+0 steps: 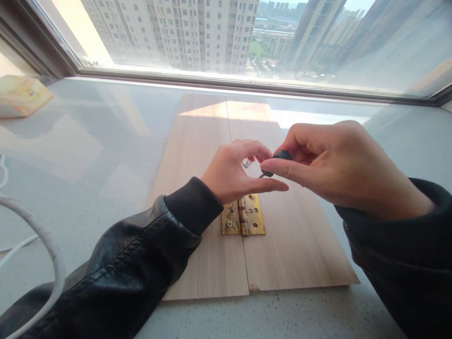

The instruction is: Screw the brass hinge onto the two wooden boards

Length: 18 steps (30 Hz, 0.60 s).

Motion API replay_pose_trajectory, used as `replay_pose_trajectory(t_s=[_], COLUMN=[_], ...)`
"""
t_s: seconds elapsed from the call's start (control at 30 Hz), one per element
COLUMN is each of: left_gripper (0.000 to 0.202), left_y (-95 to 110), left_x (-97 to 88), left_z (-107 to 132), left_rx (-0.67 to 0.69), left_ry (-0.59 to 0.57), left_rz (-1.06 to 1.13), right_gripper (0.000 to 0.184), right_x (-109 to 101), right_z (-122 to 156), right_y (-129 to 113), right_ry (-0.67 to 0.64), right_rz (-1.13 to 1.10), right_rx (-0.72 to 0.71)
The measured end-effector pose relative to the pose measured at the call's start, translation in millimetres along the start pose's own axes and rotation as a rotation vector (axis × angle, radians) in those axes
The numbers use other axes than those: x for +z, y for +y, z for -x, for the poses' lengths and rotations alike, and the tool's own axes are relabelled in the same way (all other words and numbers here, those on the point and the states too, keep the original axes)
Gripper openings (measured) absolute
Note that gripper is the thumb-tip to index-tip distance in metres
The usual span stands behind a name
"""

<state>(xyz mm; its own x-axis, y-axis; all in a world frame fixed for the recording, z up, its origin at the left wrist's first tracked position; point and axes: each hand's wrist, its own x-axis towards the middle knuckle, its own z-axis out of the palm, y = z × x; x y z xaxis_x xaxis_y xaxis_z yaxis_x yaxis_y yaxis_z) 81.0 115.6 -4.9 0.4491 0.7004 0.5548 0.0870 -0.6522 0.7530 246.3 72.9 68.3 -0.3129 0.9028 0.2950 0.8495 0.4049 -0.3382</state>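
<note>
My right hand [328, 160] pinches the black handle of a short screwdriver [282, 155] between thumb and fingers. Its thin metal shaft points down and left toward my left hand [238, 169]. The left hand curves around beside it, with thumb and forefinger apart and the fingertips close to the handle. A small shiny metal piece [246, 163] shows through the gap of the left hand; I cannot tell what it is. Below lies a worn brass hinge [260, 221] across the seam of two pale wooden boards [289, 249], its upper part hidden by the left hand. Screw heads show in its left leaf.
The boards lie side by side on a speckled white sill [116, 155]. A white cable [52, 254] loops at the left, near my left sleeve. A yellowish object [23, 96] stands at the far left. The window frame [247, 89] bounds the back.
</note>
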Motion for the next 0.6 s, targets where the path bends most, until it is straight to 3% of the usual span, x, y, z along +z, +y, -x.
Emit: replay_pose_trajectory(t_s=[0.1,0.2,0.33,0.43,0.5,0.6], left_gripper=[0.026,0.024,0.013,0.016,0.021,0.021], left_y=[0.1,-4.6,-8.3,-6.2,-4.3,-2.2], left_x=[1.7,-2.3,-11.2,-12.5,-9.4,-2.3], left_z=[-0.6,-2.1,-4.1,-4.0,-3.1,-1.8], left_rx=[0.034,0.046,-0.016,-0.036,-0.027,0.000], left_ry=[0.058,0.015,-0.165,-0.272,-0.211,-0.023], left_rz=[-0.005,0.076,0.165,0.127,0.075,-0.005], right_gripper=[0.042,0.026,0.030,0.027,0.027,0.026], right_x=[2.7,0.1,-6.7,-8.3,-7.4,-4.5], right_z=[0.4,2.2,6.1,6.2,4.5,1.9], right_y=[-5.5,-3.2,8.4,11.5,7.6,-3.7], right_ry=[0.071,0.001,-0.132,-0.104,-0.057,0.013], right_rz=[0.105,-0.008,-0.217,-0.228,-0.162,-0.007], right_rx=[-0.023,-0.077,-0.067,-0.006,0.014,0.033])
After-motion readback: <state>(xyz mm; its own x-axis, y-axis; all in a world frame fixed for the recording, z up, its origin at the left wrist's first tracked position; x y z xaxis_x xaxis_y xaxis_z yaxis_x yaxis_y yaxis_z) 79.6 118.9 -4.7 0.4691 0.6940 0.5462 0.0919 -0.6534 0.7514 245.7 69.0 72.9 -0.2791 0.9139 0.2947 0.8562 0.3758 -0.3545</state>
